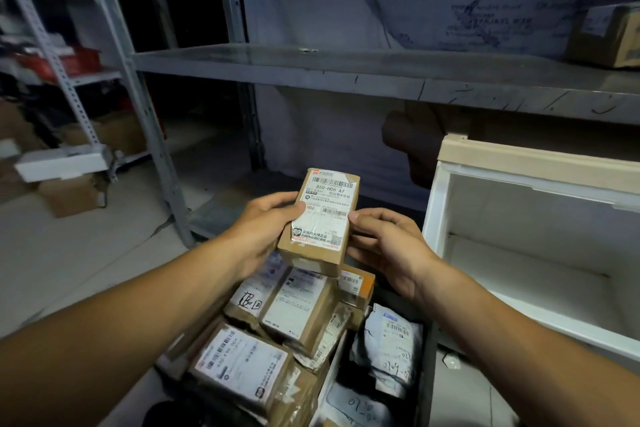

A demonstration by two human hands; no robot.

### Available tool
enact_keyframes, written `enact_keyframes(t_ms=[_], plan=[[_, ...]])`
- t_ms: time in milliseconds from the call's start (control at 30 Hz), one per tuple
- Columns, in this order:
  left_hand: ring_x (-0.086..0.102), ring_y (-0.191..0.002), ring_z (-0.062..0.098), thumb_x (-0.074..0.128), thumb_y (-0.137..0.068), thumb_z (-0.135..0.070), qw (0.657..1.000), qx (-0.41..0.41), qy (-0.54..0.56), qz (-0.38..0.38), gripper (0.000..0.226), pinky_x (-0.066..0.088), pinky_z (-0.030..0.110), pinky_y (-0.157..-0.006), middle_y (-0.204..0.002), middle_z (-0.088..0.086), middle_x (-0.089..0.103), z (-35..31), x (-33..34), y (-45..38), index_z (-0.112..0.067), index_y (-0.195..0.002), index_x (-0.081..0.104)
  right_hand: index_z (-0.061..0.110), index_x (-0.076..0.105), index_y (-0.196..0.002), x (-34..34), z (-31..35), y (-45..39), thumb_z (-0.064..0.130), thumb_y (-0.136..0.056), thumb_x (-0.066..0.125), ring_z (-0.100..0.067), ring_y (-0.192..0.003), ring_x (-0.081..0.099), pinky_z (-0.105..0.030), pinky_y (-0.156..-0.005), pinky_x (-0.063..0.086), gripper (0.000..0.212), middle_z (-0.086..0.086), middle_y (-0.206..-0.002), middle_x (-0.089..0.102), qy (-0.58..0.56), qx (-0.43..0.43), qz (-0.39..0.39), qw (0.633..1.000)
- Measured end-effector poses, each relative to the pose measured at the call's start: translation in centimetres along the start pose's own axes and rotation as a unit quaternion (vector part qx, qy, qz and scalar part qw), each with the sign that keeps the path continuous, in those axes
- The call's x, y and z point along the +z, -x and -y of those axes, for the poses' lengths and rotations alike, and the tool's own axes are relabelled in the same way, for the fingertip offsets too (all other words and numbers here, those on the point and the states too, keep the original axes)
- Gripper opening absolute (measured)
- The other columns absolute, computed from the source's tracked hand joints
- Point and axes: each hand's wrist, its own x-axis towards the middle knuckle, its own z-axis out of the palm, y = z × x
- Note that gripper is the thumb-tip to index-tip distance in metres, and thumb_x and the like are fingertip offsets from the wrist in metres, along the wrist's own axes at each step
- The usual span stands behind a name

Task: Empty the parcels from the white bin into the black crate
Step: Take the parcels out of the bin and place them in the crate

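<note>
Both hands grip one labelled parcel [320, 224]: left hand [263, 229], right hand [384, 246], above black crate [427, 357], beside white bin [436, 211].

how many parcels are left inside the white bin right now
0 in the part that shows. The white bin on the right shows only bare floor and walls; its near end is out of frame, so something may be hidden. The parcels lie in the black crate below.
</note>
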Motion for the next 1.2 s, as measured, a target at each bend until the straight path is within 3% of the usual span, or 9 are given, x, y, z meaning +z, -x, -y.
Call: enact_keyframes(t_ms=[167, 267, 367, 500, 633, 733, 900, 1067, 1200], plan=[[0.072, -0.064, 0.006, 0.063, -0.098, -0.018, 0.997, 0.024, -0.059, -0.034, 0.017, 0.051, 0.018, -0.048, -0.089, -0.001, 0.078, -1.8, -2.2, 0.1, -0.020, -0.113, 0.072, 0.004, 0.069, -0.107, 2.9, 0.6, -0.8, 0.012, -0.093, 0.071, -0.018, -0.084, 0.077, -0.027, -0.062, 0.058, 0.016, -0.007, -0.094, 0.079, 0.012, 0.004, 0.005, 1.000], [0.069, -0.057, 0.003, 0.064, -0.098, -0.017, 0.996, 0.024, -0.076, -0.051, 0.014, 0.047, 0.015, -0.043, -0.090, 0.002, 0.076, -2.2, -3.6, -0.5, -0.022, -0.109, 0.071, 0.004, 0.070, -0.105, 4.4, 0.2, -2.0, 0.011, -0.093, 0.072, -0.023, -0.090, 0.076, -0.034, -0.074, 0.060, 0.014, -0.007, -0.092, 0.079, 0.030, 0.006, -0.001, 1.000], [0.071, -0.062, 0.007, 0.064, -0.097, -0.014, 0.995, 0.019, -0.078, -0.061, 0.014, 0.051, 0.018, -0.047, -0.092, 0.003, 0.077, -1.9, -5.4, -1.4, -0.020, -0.109, 0.070, 0.005, 0.069, -0.104, 6.2, -0.9, -3.4, 0.010, -0.092, 0.072, -0.026, -0.092, 0.076, -0.038, -0.078, 0.062, 0.013, -0.009, -0.095, 0.079, 0.036, 0.021, -0.008, 0.999], [0.072, -0.068, 0.011, 0.063, -0.098, -0.013, 0.994, 0.001, -0.077, -0.081, 0.014, 0.054, 0.020, -0.051, -0.093, 0.004, 0.076, -0.6, -8.2, -3.3, -0.017, -0.110, 0.070, 0.001, 0.067, -0.112, 8.7, -2.7, -5.6, 0.006, -0.090, 0.073, -0.025, -0.087, 0.076, -0.026, -0.056, 0.056, 0.023, -0.014, -0.100, 0.078, 0.019, 0.046, -0.011, 0.999], [0.072, -0.081, 0.019, 0.061, -0.099, -0.014, 0.991, -0.026, -0.089, -0.097, 0.019, 0.056, 0.027, -0.064, -0.103, 0.009, 0.076, 1.4, -11.2, -6.0, -0.015, -0.117, 0.068, 0.002, 0.068, -0.113, 11.4, -5.2, -8.1, 0.006, -0.093, 0.068, -0.025, -0.089, 0.076, -0.027, -0.064, 0.059, 0.021, -0.012, -0.099, 0.078, 0.030, 0.078, -0.007, 0.996], [0.070, -0.078, 0.021, 0.059, -0.100, -0.011, 0.988, -0.032, -0.110, -0.107, 0.018, 0.055, 0.028, -0.068, -0.097, 0.009, 0.075, 3.4, -13.3, -8.0, -0.013, -0.115, 0.069, 0.000, 0.069, -0.110, 13.5, -7.6, -10.0, 0.004, -0.092, 0.066, -0.023, -0.089, 0.075, -0.029, -0.073, 0.060, 0.018, -0.013, -0.098, 0.078, 0.033, 0.107, -0.001, 0.994], [0.072, -0.085, 0.025, 0.059, -0.100, -0.011, 0.981, -0.051, -0.149, -0.109, 0.017, 0.058, 0.040, -0.083, -0.095, 0.007, 0.075, 6.8, -16.5, -11.3, -0.013, -0.113, 0.069, -0.001, 0.071, -0.103, 16.2, -10.7, -12.5, 0.001, -0.088, 0.065, -0.018, -0.068, 0.070, -0.023, -0.061, 0.057, 0.016, -0.014, -0.092, 0.077, 0.033, 0.149, -0.005, 0.988], [0.073, -0.092, 0.024, 0.057, -0.100, -0.013, 0.972, -0.070, -0.202, -0.094, 0.017, 0.058, 0.039, -0.082, -0.101, 0.006, 0.075, 9.8, -18.4, -13.3, -0.016, -0.112, 0.070, 0.002, 0.069, -0.103, 17.6, -12.7, -13.5, 0.001, -0.088, 0.063, -0.022, -0.065, 0.073, -0.031, -0.062, 0.059, 0.016, -0.013, -0.082, 0.077, 0.028, 0.175, -0.004, 0.984], [0.071, -0.097, 0.025, 0.056, -0.100, -0.011, 0.970, -0.073, -0.219, -0.080, 0.021, 0.057, 0.042, -0.090, -0.106, 0.008, 0.075, 11.5, -19.0, -14.0, -0.013, -0.115, 0.070, 0.008, 0.069, -0.107, 18.6, -13.8, -13.9, 0.004, -0.089, 0.061, -0.022, -0.068, 0.074, -0.031, -0.064, 0.060, 0.021, -0.009, -0.085, 0.077, 0.042, 0.196, 0.017, 0.980]])
